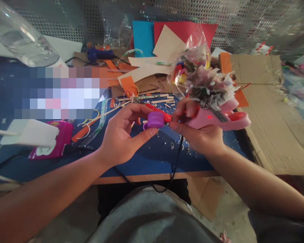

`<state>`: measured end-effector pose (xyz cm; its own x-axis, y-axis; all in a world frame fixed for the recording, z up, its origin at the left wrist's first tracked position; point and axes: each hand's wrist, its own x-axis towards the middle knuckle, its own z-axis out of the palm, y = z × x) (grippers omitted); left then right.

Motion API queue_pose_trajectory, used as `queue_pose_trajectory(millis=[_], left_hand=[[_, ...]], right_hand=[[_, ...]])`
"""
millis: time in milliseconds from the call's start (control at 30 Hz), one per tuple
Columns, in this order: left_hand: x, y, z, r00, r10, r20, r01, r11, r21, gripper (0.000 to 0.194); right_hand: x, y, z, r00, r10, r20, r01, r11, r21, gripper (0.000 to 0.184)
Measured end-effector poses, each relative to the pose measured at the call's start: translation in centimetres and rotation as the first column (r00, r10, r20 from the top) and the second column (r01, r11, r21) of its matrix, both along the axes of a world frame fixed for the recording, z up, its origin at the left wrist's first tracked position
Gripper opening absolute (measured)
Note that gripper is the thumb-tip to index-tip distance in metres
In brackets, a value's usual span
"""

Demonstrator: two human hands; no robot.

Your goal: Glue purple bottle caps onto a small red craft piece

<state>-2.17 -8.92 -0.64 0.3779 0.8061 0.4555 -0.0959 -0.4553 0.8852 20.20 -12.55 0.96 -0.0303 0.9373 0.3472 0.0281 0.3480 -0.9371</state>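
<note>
My left hand [124, 135] pinches a small purple bottle cap [155, 120] between thumb and fingers, just above the blue table. My right hand [197, 131] grips a pink hot glue gun [219, 118] with a lit red light; its red nozzle [159, 112] points left and touches the top of the cap. A black cord [176, 162] hangs from the gun over the table's front edge. A crinkled clear plastic bag of colourful scraps [200, 76] sits right behind my right hand.
Blue table [147, 162] strewn with paper shreds and wooden sticks. Coloured card sheets [172, 37] and a blue glue gun [100, 54] at the back. Cardboard sheet [266, 111] on the right. A magenta object [58, 141] and a clear bottle [17, 33] on the left.
</note>
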Motion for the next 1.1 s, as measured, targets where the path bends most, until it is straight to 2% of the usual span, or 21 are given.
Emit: queue_pose_trajectory(millis=[133, 267, 367, 433, 500, 633, 733, 967, 1100], left_hand=[[0.0, 0.2, 0.0, 1.0, 0.004, -0.008, -0.004, 1.0, -0.031, 0.04], [0.0, 0.2, 0.3, 0.999, -0.005, 0.032, 0.007, 0.997, -0.074, 0.04], [0.1, -0.1, 1.1, 0.998, -0.037, 0.054, 0.047, 0.98, -0.191, 0.04], [0.2, -0.3, 1.7, 0.996, -0.079, 0.044, 0.089, 0.945, -0.314, 0.042], [0.3, -0.5, 2.1, 0.992, -0.113, 0.057, 0.126, 0.918, -0.376, 0.044], [0.3, -0.5, 2.1, 0.983, -0.165, 0.086, 0.186, 0.895, -0.405, 0.046], [0.2, -0.4, 1.9, 0.981, -0.173, 0.091, 0.195, 0.886, -0.42, 0.047], [0.1, -0.2, 1.8, 0.963, -0.239, 0.127, 0.27, 0.828, -0.492, 0.048], [0.0, 0.1, 1.7, 0.961, -0.245, 0.128, 0.276, 0.805, -0.526, 0.049]], right_hand=[[0.3, 0.2, -0.5, 0.999, -0.031, -0.011, 0.031, 0.999, 0.009, 0.047], [0.2, 0.2, -0.7, 0.996, -0.01, -0.086, 0.013, 0.999, 0.037, 0.04], [0.1, 0.0, -0.5, 0.992, -0.009, -0.129, 0.009, 1.0, 0.004, 0.04], [0.0, -0.2, -0.2, 0.992, 0.004, -0.129, -0.008, 1.0, -0.03, 0.042], [0.0, -0.3, 0.1, 0.992, 0.045, -0.119, -0.052, 0.997, -0.054, 0.043], [0.1, -0.6, 0.3, 0.987, 0.141, -0.078, -0.149, 0.983, -0.106, 0.042], [0.2, -0.7, 0.1, 0.985, 0.167, -0.037, -0.171, 0.978, -0.116, 0.04], [0.3, -0.8, 0.2, 0.983, 0.183, -0.021, -0.184, 0.979, -0.09, 0.041], [0.0, -0.8, 0.0, 0.992, 0.127, -0.012, -0.128, 0.989, -0.074, 0.04]])
